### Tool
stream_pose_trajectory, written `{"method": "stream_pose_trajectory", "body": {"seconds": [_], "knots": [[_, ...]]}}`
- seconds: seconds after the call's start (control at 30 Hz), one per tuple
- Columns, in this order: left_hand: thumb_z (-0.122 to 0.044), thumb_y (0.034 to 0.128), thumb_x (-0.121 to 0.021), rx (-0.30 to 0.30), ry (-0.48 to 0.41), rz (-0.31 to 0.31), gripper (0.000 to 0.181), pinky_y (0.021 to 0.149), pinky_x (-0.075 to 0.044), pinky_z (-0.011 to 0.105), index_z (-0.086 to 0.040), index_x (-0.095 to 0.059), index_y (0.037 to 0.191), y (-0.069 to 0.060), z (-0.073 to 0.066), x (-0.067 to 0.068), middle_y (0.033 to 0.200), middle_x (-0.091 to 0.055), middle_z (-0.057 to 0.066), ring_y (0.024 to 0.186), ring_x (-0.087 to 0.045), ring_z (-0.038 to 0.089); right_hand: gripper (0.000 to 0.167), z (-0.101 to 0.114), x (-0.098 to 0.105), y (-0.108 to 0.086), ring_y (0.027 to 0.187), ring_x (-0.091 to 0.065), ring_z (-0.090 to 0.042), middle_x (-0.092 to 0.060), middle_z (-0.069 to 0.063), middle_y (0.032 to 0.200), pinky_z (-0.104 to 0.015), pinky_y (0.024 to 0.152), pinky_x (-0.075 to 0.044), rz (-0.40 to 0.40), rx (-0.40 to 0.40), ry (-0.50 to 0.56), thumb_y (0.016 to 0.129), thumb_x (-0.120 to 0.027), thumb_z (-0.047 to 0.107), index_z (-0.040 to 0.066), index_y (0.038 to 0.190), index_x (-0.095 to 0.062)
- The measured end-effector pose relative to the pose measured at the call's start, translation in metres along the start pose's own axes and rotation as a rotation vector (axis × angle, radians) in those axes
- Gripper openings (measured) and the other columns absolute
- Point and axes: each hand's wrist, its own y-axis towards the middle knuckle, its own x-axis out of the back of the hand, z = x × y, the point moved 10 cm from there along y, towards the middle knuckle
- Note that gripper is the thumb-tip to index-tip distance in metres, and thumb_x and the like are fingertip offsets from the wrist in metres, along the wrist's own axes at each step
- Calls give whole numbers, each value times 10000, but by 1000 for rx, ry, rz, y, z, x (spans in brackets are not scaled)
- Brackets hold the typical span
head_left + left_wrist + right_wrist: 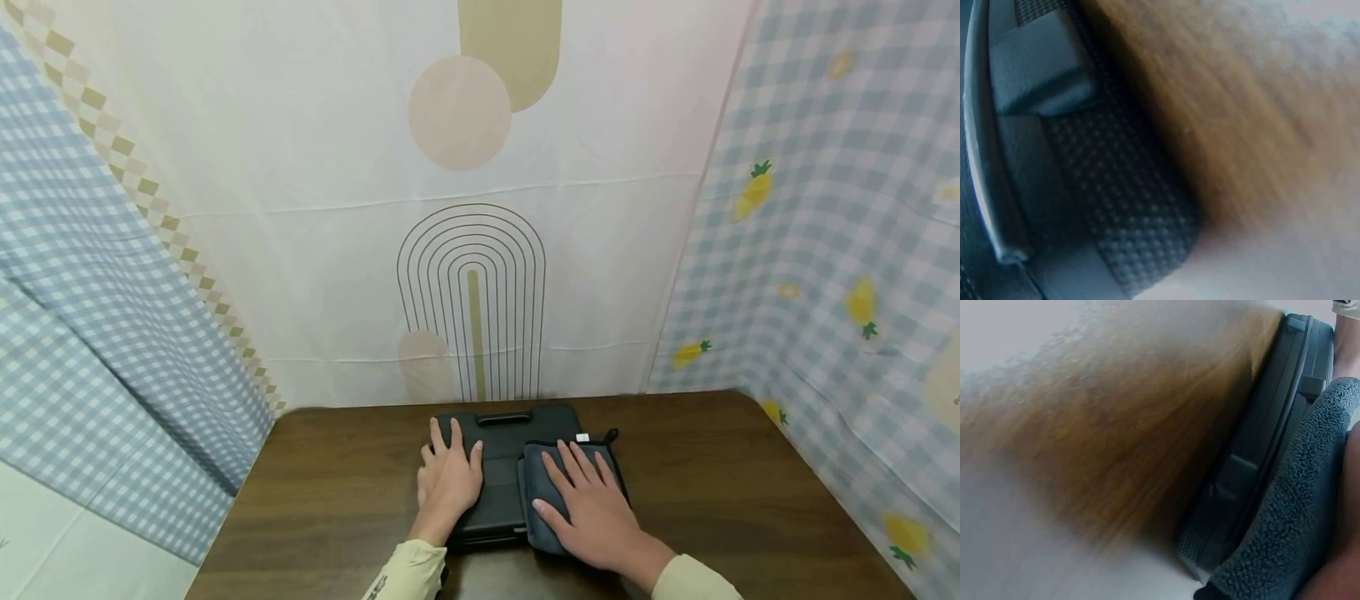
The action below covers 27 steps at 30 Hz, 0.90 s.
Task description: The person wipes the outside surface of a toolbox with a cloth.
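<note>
My right hand (596, 512), spread flat, partly hid the grey cloth (542, 483) over the right side of the black case (501, 479); my left hand (450, 479) rested on its left edge, fingers extended. Surface (337, 492) stretched both ways.

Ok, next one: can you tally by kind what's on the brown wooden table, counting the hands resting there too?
Black rectangular hard-shell case with a handle: 1
Blue-grey fleecy cloth, seemingly one folded piece: 1
Bare hands, the left hand on the case and the right hand on the cloth: 2
Total: 4
</note>
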Motion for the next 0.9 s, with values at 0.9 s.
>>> {"method": "stream_pose_trajectory", "body": {"seconds": [0.9], "knots": [[-507,1119,-476,-20,36,34,676,909,-577,595,-163,-357,1688,2,2,-3,1787,-180,229,1444,-478,519,763,42,-14,31,1693,-161,-364,-214,-97,1805,-685,1330,-111,121,119,15,1091,-324,701,246,1704,-320]]}}
